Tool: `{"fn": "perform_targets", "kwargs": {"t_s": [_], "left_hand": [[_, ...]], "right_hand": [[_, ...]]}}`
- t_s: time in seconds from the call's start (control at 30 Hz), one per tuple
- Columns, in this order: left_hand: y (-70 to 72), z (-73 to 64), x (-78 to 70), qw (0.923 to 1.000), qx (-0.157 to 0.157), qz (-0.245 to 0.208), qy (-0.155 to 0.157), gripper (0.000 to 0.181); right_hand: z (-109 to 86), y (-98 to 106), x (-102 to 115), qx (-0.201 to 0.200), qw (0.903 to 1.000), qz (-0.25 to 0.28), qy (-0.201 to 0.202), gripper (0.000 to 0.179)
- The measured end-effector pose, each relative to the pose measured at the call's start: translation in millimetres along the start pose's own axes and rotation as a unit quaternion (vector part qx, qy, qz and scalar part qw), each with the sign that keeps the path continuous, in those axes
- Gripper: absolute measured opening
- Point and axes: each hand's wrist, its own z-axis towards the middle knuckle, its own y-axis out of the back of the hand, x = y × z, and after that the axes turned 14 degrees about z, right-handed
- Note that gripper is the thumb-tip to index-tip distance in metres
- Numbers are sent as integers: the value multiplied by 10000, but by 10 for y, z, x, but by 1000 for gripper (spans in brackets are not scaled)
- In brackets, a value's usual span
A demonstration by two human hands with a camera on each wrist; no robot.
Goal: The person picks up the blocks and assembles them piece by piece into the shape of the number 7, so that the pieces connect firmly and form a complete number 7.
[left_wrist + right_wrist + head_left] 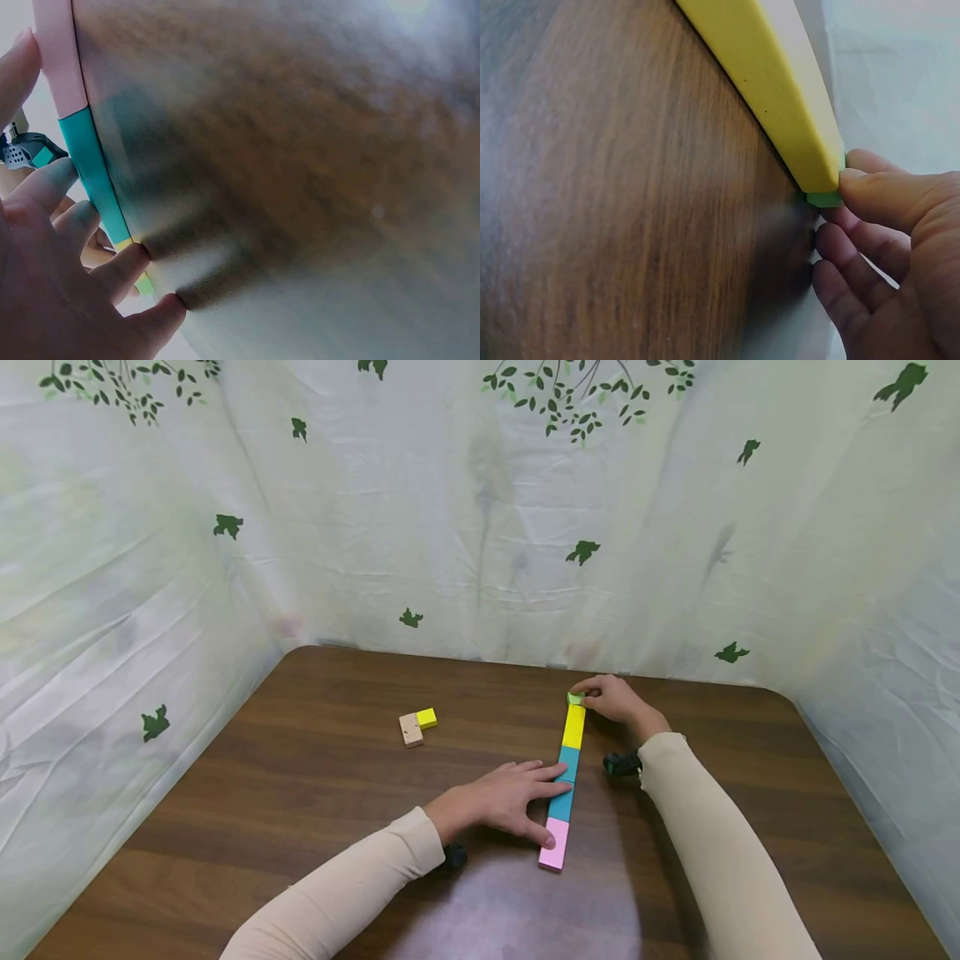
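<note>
A row (570,758) of blocks lies on the brown table (322,777), in its right half, and reaches near the far edge. At the near end is a pink block (553,857), then a near blue block (560,810), a far blue block (569,755), a yellow block (573,727) and, at the far end, a green block (575,700). The colours are plain and even; the yellow block has small dark specks on its side. The row is almost straight, and its neighbours touch end to end. The green block is partly covered by the fingers.

The right hand (617,700) pinches the green block between thumb and finger, with the forearm stretched forward. The left hand (510,797) grasps nothing: its fingers are spread, the thumb resting on the pink block and two fingertips on the blue blocks. Its other two fingers stand on the table beside the row.

To the left, well apart from the row, a wooden block (411,731) touches a small yellow block (427,718). Behind the table hangs a pale cloth (450,527) with green leaves.
</note>
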Motion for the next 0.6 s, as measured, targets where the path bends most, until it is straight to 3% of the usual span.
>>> {"fn": "perform_targets", "kwargs": {"t_s": [0.37, 0.5, 0.6], "left_hand": [[-2, 17, -23, 9999, 87, -71, 48, 82], [1, 10, -30, 9999, 38, -93, 106, 82], [9, 8, -33, 9999, -23, -94, 124, 82]], "right_hand": [[-150, 87, -37, 35, 9998, -81, 202, 36], [-366, 253, -13, 279, 9989, -328, 191, 38], [-655, 391, 0, 527, 9962, -639, 257, 38]]}}
